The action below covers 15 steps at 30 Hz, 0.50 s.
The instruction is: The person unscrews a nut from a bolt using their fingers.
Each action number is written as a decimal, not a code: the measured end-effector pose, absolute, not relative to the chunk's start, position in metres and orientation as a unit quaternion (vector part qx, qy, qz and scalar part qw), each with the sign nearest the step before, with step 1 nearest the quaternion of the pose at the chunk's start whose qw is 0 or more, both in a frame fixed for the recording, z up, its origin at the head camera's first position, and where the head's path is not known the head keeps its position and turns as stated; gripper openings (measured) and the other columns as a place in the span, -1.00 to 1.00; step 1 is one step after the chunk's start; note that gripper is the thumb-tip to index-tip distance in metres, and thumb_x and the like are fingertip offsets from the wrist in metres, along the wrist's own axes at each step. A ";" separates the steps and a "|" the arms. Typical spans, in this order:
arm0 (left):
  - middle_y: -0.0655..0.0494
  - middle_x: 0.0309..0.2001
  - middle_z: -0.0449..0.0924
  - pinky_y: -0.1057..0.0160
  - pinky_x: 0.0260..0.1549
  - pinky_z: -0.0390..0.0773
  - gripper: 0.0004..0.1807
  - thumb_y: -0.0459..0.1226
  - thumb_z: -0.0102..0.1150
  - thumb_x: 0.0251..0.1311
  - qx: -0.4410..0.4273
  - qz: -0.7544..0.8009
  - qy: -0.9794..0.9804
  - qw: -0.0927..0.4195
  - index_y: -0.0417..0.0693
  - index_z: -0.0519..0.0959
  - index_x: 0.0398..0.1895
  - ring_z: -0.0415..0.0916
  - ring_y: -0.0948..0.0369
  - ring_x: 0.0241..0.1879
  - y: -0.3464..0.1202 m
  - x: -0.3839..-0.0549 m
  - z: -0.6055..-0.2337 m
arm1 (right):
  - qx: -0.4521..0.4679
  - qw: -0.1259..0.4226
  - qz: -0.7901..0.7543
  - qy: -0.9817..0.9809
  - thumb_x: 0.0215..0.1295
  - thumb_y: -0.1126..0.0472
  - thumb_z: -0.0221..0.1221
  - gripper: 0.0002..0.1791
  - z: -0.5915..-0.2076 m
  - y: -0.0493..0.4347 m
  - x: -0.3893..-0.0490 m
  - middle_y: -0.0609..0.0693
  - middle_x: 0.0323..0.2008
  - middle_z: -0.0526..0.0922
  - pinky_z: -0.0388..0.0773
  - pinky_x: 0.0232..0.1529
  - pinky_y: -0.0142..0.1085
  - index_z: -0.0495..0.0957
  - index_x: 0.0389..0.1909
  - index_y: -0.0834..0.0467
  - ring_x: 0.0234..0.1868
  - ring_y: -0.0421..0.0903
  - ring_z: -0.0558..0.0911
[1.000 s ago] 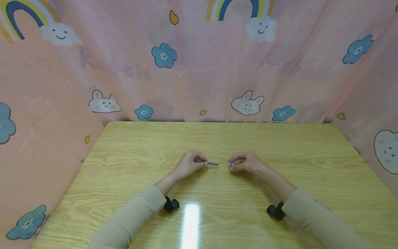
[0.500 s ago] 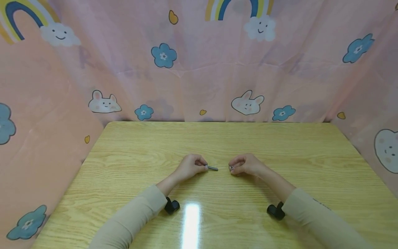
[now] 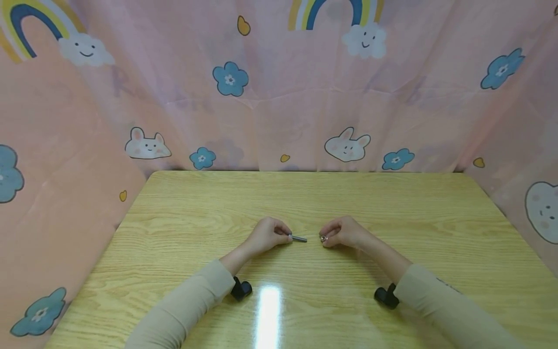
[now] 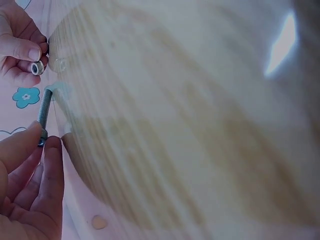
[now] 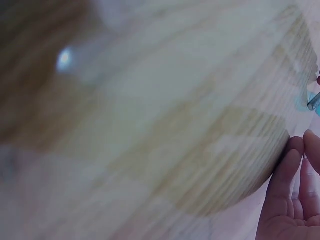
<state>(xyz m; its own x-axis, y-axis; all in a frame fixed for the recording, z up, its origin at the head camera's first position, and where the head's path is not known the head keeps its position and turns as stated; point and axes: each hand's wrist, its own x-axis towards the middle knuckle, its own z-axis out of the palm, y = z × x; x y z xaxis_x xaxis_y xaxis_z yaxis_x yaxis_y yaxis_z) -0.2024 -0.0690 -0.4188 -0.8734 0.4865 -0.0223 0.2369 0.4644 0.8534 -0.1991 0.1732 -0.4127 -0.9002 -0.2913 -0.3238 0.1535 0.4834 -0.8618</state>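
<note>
My left hand [image 3: 267,236] pinches a grey metal bolt [image 3: 299,239] by its head end, between thumb and fingers. In the left wrist view the bolt [image 4: 44,111] shows a threaded shank that points away from the hand, toward the other one. Facing it, my right hand [image 3: 346,232] pinches a small silver nut [image 3: 323,238], its hole visible in the left wrist view on the nut [image 4: 37,68]. A short gap parts the bolt's tip from the nut. The right wrist view shows only the bolt's tip [image 5: 313,104], and the fingers there hide the nut.
Both hands are over a light wood-grain table [image 3: 209,198]. A pink curtain [image 3: 270,116] printed with rainbows, flowers and rabbits hangs behind and at the sides. Black wrist cameras, one of them the left camera [image 3: 241,289], sit at both cuffs. A bright reflection lies near the front.
Both hands have come slightly nearer the person, with the bolt and nut still in them. The bolt's tip now slants a little more toward the person. The gap to the nut is slightly narrower.
</note>
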 end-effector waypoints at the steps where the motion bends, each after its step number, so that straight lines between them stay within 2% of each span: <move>1: 0.08 -0.45 0.63 0.44 -0.48 0.46 -0.93 -0.41 0.29 0.06 0.214 0.470 0.846 0.132 -0.26 0.66 -0.37 0.46 0.35 -0.49 -0.069 -0.202 -0.419 | -0.040 0.219 -0.506 0.833 -0.05 0.51 0.32 -0.70 -0.413 0.173 -0.199 0.05 -0.44 0.68 0.57 -0.39 -0.37 0.59 -0.22 0.44 -0.43 -0.24 0.60; 15: 0.13 -0.44 0.65 0.42 -0.43 0.49 -0.90 -0.36 0.33 0.04 0.215 0.449 0.857 0.132 -0.20 0.69 -0.35 0.50 0.38 -0.47 -0.069 -0.201 -0.419 | -0.054 0.214 -0.488 0.844 -0.08 0.49 0.34 -0.73 -0.412 0.173 -0.199 0.00 -0.47 0.66 0.51 -0.45 -0.40 0.62 -0.26 0.41 -0.46 -0.24 0.55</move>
<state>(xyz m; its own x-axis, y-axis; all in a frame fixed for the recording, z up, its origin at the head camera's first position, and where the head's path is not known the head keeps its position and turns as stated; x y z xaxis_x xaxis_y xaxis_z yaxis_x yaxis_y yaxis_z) -0.2011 -0.0686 -0.4195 -0.8730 0.4866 -0.0339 0.2490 0.5043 0.8268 -0.1988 0.1727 -0.4121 -0.9027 -0.2995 -0.3089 0.1182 0.5177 -0.8474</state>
